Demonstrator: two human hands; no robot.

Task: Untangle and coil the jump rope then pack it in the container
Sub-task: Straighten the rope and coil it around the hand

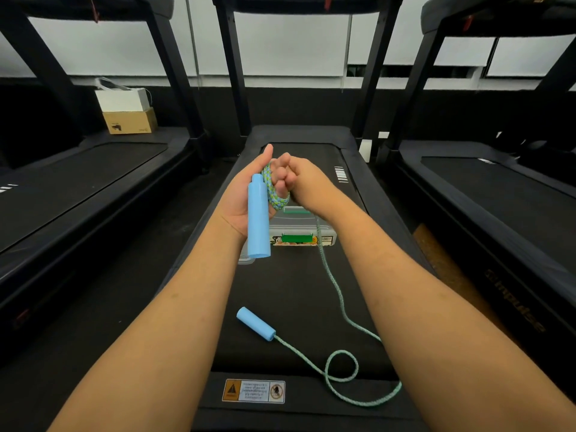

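One rope (pixel 343 352), one loose handle (pixel 255 328); left grip (pixel 239 194) holds the second handle (pixel 258 219), right grip (pixel 307 182) pinches rope.

Your jump rope (pixel 338 294) shows a braided green-and-blue pattern; its upper handle (pixel 258 219) and lower handle (pixel 256 324) are plain light blue; your container (pixel 291 226) is clear with green latches.
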